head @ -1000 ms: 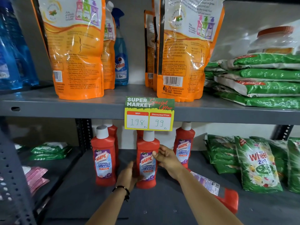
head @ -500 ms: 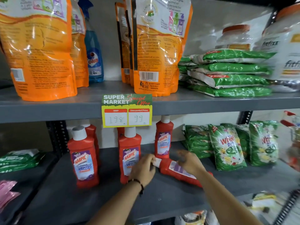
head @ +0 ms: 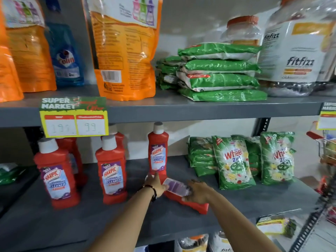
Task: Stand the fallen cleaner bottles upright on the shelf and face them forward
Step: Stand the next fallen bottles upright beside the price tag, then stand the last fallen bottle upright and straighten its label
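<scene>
while three harpic bottles [head: 111, 170] stand upright, both my hands grip the fallen bottle [head: 183, 195] lying on the shelf [head: 236, 206]: left hand [head: 156, 184] closed at its cap end, right hand [head: 197, 190] wrapped over the middle.

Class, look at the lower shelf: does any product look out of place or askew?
Yes. One red cleaner bottle lies on its side on the lower shelf, while the other Harpic bottles stand upright, labels forward. The left hand and right hand are both on it.
</scene>
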Motion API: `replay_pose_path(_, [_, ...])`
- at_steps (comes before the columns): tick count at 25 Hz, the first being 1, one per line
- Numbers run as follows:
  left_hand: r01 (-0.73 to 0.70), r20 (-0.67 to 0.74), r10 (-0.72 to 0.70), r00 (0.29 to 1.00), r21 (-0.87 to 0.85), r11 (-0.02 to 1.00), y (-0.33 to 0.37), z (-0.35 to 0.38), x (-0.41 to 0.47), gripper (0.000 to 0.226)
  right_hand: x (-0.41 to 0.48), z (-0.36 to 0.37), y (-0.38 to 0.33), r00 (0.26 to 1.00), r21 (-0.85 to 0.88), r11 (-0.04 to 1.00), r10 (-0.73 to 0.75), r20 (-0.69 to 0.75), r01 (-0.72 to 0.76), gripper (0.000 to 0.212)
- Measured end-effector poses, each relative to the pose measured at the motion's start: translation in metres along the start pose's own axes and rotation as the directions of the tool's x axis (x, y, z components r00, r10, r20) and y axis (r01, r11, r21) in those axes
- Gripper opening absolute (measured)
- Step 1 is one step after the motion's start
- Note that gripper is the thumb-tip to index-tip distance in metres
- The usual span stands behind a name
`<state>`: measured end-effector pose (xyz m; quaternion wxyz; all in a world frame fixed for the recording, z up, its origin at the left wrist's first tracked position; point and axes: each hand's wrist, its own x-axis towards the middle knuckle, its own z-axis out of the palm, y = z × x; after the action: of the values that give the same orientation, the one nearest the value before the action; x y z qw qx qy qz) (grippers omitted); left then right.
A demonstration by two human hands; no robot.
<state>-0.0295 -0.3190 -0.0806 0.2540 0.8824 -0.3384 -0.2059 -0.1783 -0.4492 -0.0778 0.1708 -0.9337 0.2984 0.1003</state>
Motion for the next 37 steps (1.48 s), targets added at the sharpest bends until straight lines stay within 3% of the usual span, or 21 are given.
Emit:
replay_pose_path(3, [0.151, 0.016, -0.15, 0.989, -0.124, 0.981, 0.007, 0.015, 0.006, 0.087, -0.002, 0.001, 0.005, 0.997, 0.102, 0.993, -0.062, -0.035, 0.065, 0.084])
replay_pose_path(5, [0.188, -0.045, -0.209, 0.977, -0.283, 0.94, 0.011, 0.023, 0.01, 0.089, -0.003, 0.003, 0.006, 0.995, 0.076, 0.993, -0.091, -0.045, 0.094, 0.083])
replay_pose_path(8, [0.117, -0.218, -0.32, 0.922, -0.63, 0.768, 0.011, 0.023, 0.013, 0.064, -0.012, 0.01, 0.003, 0.989, -0.064, 0.994, -0.098, -0.109, 0.091, 0.1])
replay_pose_path(11, [0.148, -0.136, -0.435, 0.89, -0.816, 0.559, 0.002, 0.012, 0.003, 0.036, -0.019, 0.017, 0.001, 0.958, -0.121, 0.986, -0.141, -0.252, 0.113, 0.091])
replay_pose_path(13, [0.196, -0.076, -0.501, 0.862, -0.861, 0.47, -0.003, 0.005, -0.004, 0.031, -0.019, 0.021, 0.001, 0.939, -0.141, 0.981, -0.17, -0.298, 0.133, 0.09])
replay_pose_path(15, [0.144, -0.108, -0.517, 0.849, -0.895, 0.422, 0.0, -0.001, -0.011, 0.03, -0.019, 0.025, 0.0, 0.928, -0.094, 0.986, -0.164, -0.336, 0.14, 0.093])
replay_pose_path(18, [-0.01, -0.226, -0.402, 0.887, -0.881, 0.473, 0.02, -0.028, -0.027, 0.031, -0.019, 0.03, -0.012, 0.896, 0.087, 0.983, -0.107, -0.431, 0.16, 0.097])
replay_pose_path(21, [-0.208, -0.328, -0.153, 0.932, -0.832, 0.514, 0.047, -0.065, -0.037, 0.069, -0.017, 0.034, -0.037, 0.855, 0.381, 0.887, -0.029, -0.517, 0.26, 0.108])
replay_pose_path(24, [-0.412, -0.455, 0.146, 0.878, -0.567, 0.713, 0.069, -0.09, -0.039, 0.072, -0.009, 0.026, -0.062, 0.837, 0.582, 0.748, 0.064, -0.543, 0.32, 0.111])
replay_pose_path(26, [-0.466, -0.439, 0.259, 0.86, -0.469, 0.75, 0.073, -0.097, -0.041, 0.07, -0.003, 0.018, -0.072, 0.838, 0.637, 0.697, 0.096, -0.537, 0.329, 0.102])
replay_pose_path(34, [-0.485, -0.345, 0.362, 0.866, -0.405, 0.775, 0.058, -0.106, -0.037, 0.07, 0.011, 0.008, -0.073, 0.92, 0.713, 0.632, -0.001, -0.392, 0.304, 0.062])
replay_pose_path(37, [-0.488, -0.333, 0.373, 0.866, -0.395, 0.778, 0.058, -0.102, -0.039, 0.072, 0.011, 0.008, -0.065, 0.939, 0.733, 0.61, -0.059, -0.339, 0.303, 0.058])
